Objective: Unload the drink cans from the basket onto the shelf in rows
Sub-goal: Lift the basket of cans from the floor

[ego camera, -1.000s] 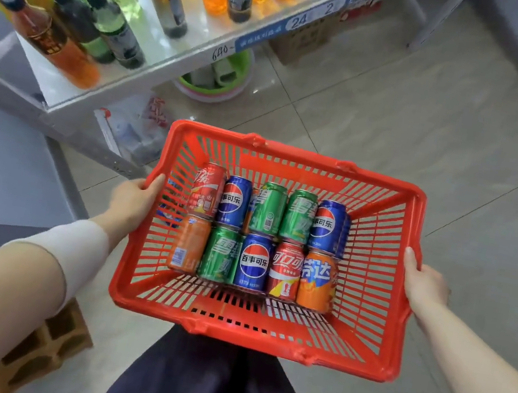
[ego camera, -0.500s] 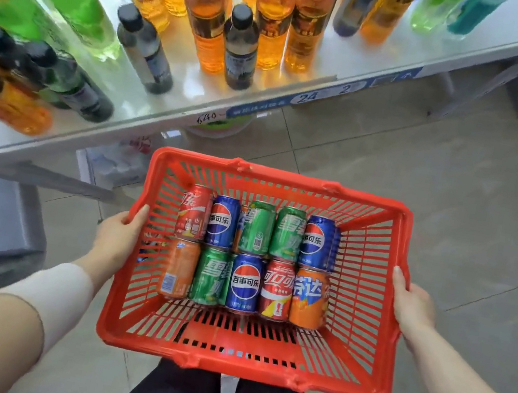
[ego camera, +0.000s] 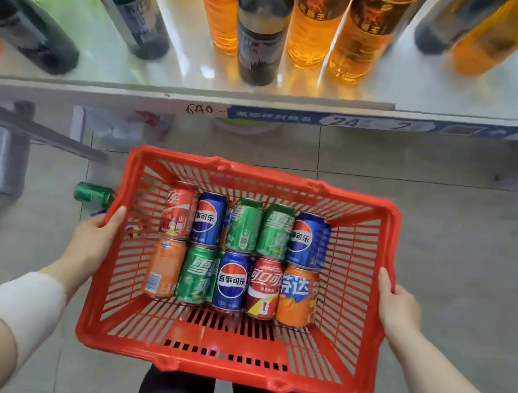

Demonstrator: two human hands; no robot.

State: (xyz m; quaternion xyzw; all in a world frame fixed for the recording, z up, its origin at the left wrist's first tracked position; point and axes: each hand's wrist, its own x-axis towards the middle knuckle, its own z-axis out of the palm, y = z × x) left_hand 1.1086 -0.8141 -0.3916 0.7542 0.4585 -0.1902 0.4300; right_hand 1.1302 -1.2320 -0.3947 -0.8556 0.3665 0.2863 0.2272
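A red plastic basket (ego camera: 341, 354) is held level in front of me, over my legs. My left hand (ego camera: 93, 239) grips its left rim and my right hand (ego camera: 398, 307) grips its right rim. Inside lie several drink cans (ego camera: 231, 281) on their sides in two rows: red, blue, green and orange ones. The white shelf (ego camera: 438, 99) runs across the top of the view, just beyond the basket's far edge, with a bare strip along its front.
Several tall bottles (ego camera: 262, 22), orange, dark and green, stand on the shelf behind the bare strip. A blue price strip (ego camera: 348, 124) lines the shelf edge. A green can (ego camera: 93, 193) lies low down, left of the basket. Grey tiled floor lies to the right.
The view has swung to face the shelf squarely and has come closer to it. The basket has stayed level in both hands, and the cans have not shifted.
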